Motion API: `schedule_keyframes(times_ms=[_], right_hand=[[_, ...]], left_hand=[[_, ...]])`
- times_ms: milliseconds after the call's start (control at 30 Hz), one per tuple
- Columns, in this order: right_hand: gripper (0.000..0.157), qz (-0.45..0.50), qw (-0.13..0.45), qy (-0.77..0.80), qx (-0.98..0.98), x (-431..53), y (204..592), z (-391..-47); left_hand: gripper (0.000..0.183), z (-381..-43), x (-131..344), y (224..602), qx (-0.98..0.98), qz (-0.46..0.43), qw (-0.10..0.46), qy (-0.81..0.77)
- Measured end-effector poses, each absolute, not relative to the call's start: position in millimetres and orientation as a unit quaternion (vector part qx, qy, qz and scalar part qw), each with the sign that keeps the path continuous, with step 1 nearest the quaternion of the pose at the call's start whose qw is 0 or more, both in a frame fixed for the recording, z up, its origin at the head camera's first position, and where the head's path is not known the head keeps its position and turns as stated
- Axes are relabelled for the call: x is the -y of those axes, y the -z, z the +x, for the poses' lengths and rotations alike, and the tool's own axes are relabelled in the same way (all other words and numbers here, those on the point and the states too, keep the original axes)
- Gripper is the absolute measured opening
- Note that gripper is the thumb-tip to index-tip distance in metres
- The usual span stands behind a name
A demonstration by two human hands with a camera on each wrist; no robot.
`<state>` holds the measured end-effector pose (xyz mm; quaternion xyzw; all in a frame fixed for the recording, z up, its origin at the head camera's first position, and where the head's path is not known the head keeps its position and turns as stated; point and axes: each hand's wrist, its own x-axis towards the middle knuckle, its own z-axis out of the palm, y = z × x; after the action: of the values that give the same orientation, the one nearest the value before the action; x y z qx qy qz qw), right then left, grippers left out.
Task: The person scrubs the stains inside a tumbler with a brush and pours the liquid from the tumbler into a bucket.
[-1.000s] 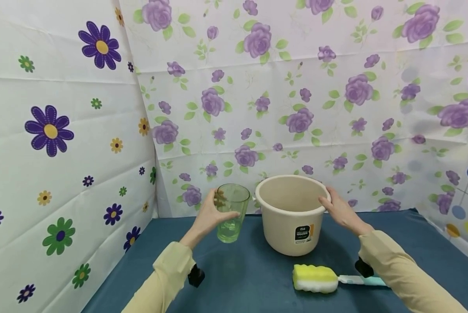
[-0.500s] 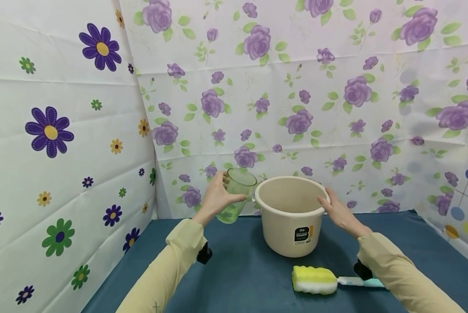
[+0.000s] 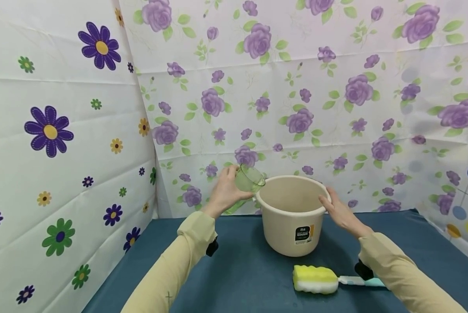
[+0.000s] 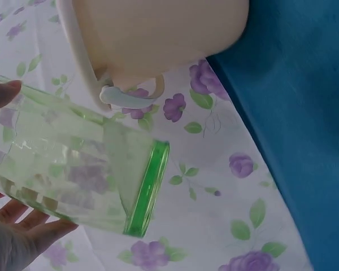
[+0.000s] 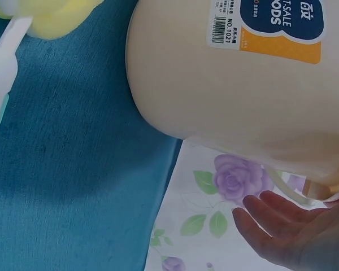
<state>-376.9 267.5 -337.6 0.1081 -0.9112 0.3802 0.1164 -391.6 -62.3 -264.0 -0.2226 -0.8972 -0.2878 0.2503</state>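
My left hand grips a clear green drinking glass beside the bucket's left rim. The glass is raised and tilted, its mouth pointing right toward the bucket opening. Liquid shows inside the tilted glass in the left wrist view. A beige plastic bucket stands upright on the table, with a label on its front. My right hand holds the bucket's right rim, thumb over the edge and the other fingers outside. In the right wrist view those fingers lie near the bucket's handle mount. The bucket's bottom inside is hidden.
A yellow and white sponge brush lies in front of the bucket, its white and turquoise handle partly under my right forearm. The table has a dark blue cover. Flowered sheets hang behind and at the left.
My left hand has lifted the glass up and to the right, tilting it more and more toward the bucket. My right hand, the bucket and the brush have stayed in place.
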Motion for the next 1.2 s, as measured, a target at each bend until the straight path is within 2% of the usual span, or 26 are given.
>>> schedule_keyframes(times_ms=[167,533,833,1033,1200], right_hand=[[0.074,0.115,0.117,-0.386,0.908,-268.0,337.5,-376.7],[0.072,0.118,0.128,-0.388,0.905,-268.0,338.1,-375.4],[0.071,0.119,0.133,-0.390,0.904,-268.3,337.7,-377.4],[0.070,0.118,0.134,-0.390,0.903,-268.9,338.2,-376.4],[0.071,0.116,0.128,-0.392,0.904,-269.0,338.5,-376.0]], left_hand=[[0.083,-393.6,52.4,261.5,0.905,-0.248,0.277,0.208],[0.085,-403.3,33.5,265.1,0.862,-0.288,0.417,-0.032],[0.058,-405.7,22.6,265.2,0.800,-0.345,0.472,-0.137],[0.056,-402.0,18.2,264.6,0.732,-0.385,0.504,-0.250],[0.050,-400.5,16.2,267.0,0.710,-0.390,0.527,-0.257]])
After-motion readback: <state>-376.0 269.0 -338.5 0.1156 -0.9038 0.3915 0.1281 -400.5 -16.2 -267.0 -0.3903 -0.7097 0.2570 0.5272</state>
